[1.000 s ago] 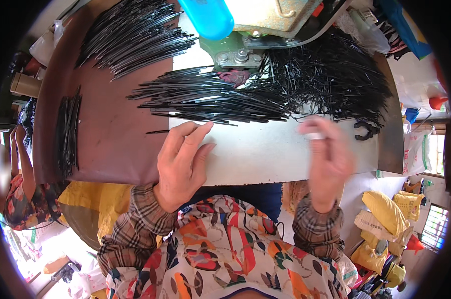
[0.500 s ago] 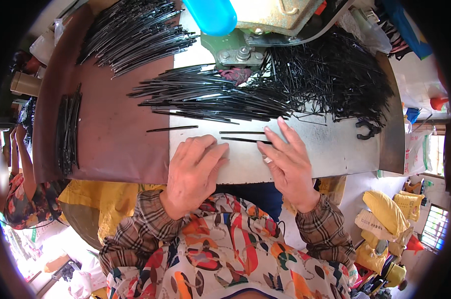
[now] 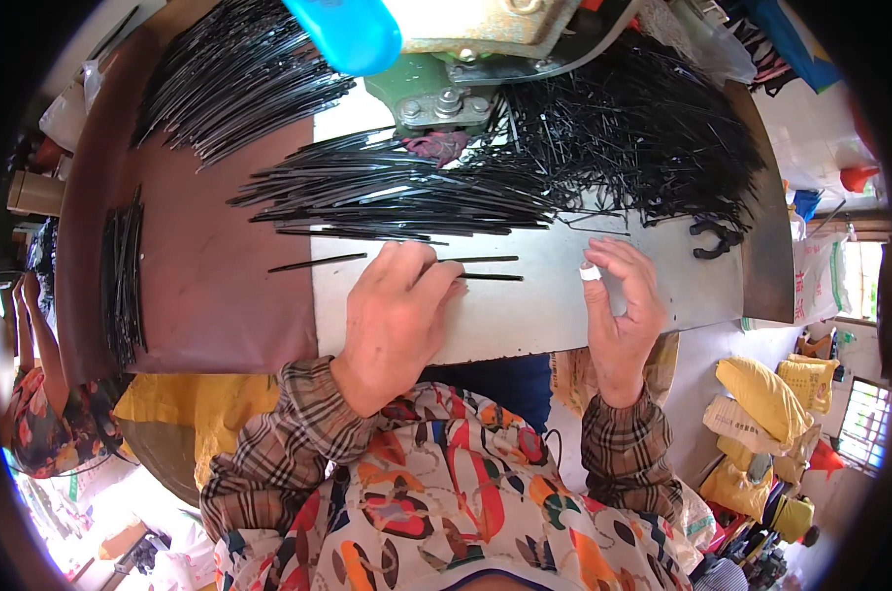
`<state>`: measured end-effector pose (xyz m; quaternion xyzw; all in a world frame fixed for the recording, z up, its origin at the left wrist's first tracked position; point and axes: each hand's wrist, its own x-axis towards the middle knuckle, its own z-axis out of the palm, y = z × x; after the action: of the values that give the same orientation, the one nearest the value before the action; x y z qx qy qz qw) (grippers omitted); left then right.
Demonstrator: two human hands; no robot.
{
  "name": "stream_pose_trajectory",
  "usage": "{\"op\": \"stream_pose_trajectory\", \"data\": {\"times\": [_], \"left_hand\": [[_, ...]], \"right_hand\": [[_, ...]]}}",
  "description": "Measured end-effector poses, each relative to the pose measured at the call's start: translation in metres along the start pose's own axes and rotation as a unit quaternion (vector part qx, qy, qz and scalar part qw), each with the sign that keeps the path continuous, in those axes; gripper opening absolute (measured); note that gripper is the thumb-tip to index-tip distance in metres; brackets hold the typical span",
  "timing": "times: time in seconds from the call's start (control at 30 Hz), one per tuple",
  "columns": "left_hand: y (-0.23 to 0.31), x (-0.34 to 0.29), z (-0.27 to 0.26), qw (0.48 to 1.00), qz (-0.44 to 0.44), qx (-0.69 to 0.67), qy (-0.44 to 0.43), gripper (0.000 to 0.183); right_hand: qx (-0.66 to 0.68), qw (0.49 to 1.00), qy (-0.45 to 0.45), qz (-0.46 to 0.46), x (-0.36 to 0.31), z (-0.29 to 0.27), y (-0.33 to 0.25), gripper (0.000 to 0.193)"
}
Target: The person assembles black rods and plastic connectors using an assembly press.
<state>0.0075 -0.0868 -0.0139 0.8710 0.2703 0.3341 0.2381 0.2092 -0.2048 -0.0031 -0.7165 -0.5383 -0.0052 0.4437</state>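
Note:
My left hand (image 3: 395,320) is bent over the metal work surface, its fingertips pressed together over the left ends of two thin black strips (image 3: 490,278); the exact grip is hidden beneath the fingers. To the right, my right hand (image 3: 625,310) hovers near the table's front edge. Its thumb wears a white band (image 3: 591,272) and stands apart from the curved fingers, with nothing visible between them. One single black strip (image 3: 318,262) lies left of my left hand. Behind both hands spreads a loose row of similar black strips (image 3: 396,202).
A tangled black heap (image 3: 633,128) covers the back right, with a black clip-like piece (image 3: 717,239) at its front. Black bundles lie at the back left (image 3: 239,84) and left edge (image 3: 124,281). A green machine base (image 3: 446,103) with a blue part (image 3: 352,34) stands at the back.
My right hand has left the two strips and drawn away to the right. My left hand has moved onto their left ends. The view has shifted slightly.

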Motion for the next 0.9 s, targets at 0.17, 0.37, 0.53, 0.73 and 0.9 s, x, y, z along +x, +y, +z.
{"op": "stream_pose_trajectory", "data": {"times": [0.17, 0.37, 0.53, 0.73, 0.9], "left_hand": [[0.001, 0.008, -0.002, 0.999, 0.027, 0.035, -0.013, 0.019], [0.008, 0.011, -0.014, 1.0, 0.009, -0.01, 0.019, 0.013], [0.01, 0.014, -0.033, 0.897, -0.269, -0.348, -0.031, 0.009], [-0.007, 0.016, -0.048, 0.773, -0.319, -0.546, -0.049, 0.012], [-0.011, 0.047, -0.059, 0.734, -0.374, -0.566, -0.031, 0.015]], "right_hand": [[-0.02, 0.999, 0.033, 0.019, 0.013, -0.008, 0.012, 0.014], [-0.061, 0.998, -0.028, 0.009, 0.032, -0.014, 0.027, 0.012], [-0.078, 0.984, -0.162, -0.009, 0.048, -0.019, 0.045, 0.01], [-0.138, 0.957, -0.22, -0.131, 0.056, -0.025, 0.047, 0.016], [0.171, 0.969, -0.111, 0.137, 0.078, -0.027, 0.013, 0.021]]}}
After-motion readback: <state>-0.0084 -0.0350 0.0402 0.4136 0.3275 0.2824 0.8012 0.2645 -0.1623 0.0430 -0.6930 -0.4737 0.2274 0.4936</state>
